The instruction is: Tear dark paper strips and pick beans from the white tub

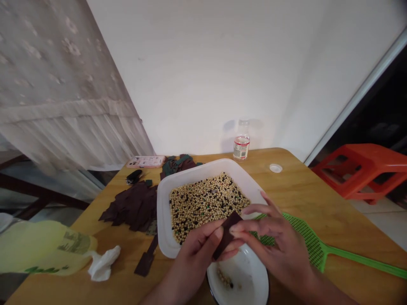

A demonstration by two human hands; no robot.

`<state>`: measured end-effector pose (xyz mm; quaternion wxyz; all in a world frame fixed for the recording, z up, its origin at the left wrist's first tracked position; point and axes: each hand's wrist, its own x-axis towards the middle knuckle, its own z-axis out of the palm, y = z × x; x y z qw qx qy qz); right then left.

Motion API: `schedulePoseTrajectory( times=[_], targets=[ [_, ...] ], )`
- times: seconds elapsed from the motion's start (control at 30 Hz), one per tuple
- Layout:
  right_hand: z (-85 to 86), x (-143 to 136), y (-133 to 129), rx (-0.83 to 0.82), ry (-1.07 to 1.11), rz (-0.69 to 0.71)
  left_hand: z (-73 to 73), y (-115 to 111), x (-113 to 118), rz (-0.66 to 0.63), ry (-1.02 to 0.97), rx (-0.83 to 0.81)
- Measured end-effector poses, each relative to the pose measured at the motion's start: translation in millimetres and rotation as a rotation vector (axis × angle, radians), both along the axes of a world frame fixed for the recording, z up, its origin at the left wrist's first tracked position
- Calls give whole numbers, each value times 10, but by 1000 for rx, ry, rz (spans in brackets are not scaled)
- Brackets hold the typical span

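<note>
My left hand (199, 250) pinches a small dark brown piece (227, 235) between thumb and fingers. At the piece's right edge, the thumb and index finger of my right hand (275, 237) are pressed together; its other fingers are raised. Both hands are above the near edge of a white tray (164, 220) of beige and black beads (203, 203). Below them is a white bowl (251, 277) with a few beads inside. Whether the right fingertips hold the piece or a tiny bead is too small to tell.
Brown pieces (133, 205) lie left of the tray, near a phone (146, 161), black key fob (134, 176), tissue (103, 264) and yellow bag (47, 248). Behind stand a bottle (241, 144) and lid (275, 168). A green swatter (310, 241) lies right; an orange stool (365, 167) stands beyond.
</note>
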<state>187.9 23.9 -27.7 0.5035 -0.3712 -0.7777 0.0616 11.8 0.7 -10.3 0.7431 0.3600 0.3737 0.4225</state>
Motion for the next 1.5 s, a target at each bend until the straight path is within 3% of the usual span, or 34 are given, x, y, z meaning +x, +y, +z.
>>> schedulePoseTrajectory(
  times=[0.23,0.4,0.67,0.87,1.2,1.37,1.5],
  targets=[
    [2,-26,7,43,51,9,-10,16,4,-9,39,5],
    [0,-24,7,48,66,23,11,-4,-8,-128,94,25],
    [25,-32,14,51,64,28,59,5,-8,-187,81,85],
    [21,-45,4,60,62,25,51,6,-5,-182,102,155],
    [35,-54,22,73,60,7,27,29,-14,-207,122,104],
    [77,-56,11,99,2,19,-17,26,-44,-125,201,96],
    [109,-46,10,138,-17,6,-13,16,-47,-145,233,124]
  ],
)
